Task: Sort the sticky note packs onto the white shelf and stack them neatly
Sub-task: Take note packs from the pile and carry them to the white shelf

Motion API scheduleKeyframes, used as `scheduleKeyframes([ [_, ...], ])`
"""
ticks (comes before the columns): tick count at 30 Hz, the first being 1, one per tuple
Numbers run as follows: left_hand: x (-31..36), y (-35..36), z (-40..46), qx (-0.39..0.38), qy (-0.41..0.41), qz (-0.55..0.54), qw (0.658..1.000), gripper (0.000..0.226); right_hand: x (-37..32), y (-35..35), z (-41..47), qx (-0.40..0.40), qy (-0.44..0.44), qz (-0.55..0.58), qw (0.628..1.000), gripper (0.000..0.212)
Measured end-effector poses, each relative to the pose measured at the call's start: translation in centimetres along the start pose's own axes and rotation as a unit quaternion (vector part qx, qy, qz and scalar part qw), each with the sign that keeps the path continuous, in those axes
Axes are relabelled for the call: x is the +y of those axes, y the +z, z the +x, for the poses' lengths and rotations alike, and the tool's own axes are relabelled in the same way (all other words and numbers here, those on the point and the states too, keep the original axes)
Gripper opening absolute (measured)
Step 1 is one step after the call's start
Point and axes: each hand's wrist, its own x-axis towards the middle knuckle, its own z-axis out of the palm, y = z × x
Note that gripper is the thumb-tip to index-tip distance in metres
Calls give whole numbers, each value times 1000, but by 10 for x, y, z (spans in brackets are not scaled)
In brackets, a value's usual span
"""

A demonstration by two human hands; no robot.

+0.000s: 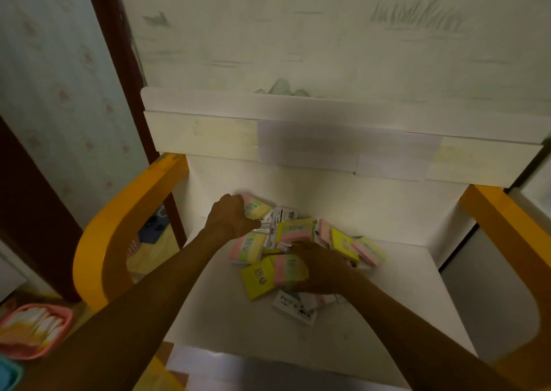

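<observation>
White shelf (396, 274) before me, orange side frames (119, 235) either side. Loose heap of sticky note packs (295, 232) on shelf surface near back panel, unsorted, overlapping, some tilted. My left hand (229, 216) at heap's rear left, grip curled round pastel pack (258, 208). My right hand (322, 268) lies on heap's front, over pink-yellow pack (287, 268); grip state cannot tell. Yellow pack (258, 277) just beside it. Pink basket (32, 328) on floor, lower left.
</observation>
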Motion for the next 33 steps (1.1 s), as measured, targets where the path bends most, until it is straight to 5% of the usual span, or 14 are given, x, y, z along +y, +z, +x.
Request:
scheduleKeyframes([
  [14,-1,-8,-5,-10,23,10,1000,67,-8,-1,2,-7,-12,-26,1000,83],
  [33,122,-44,13,-20,198,-3,980,59,97,-162,-100,107,145,-50,982,75],
])
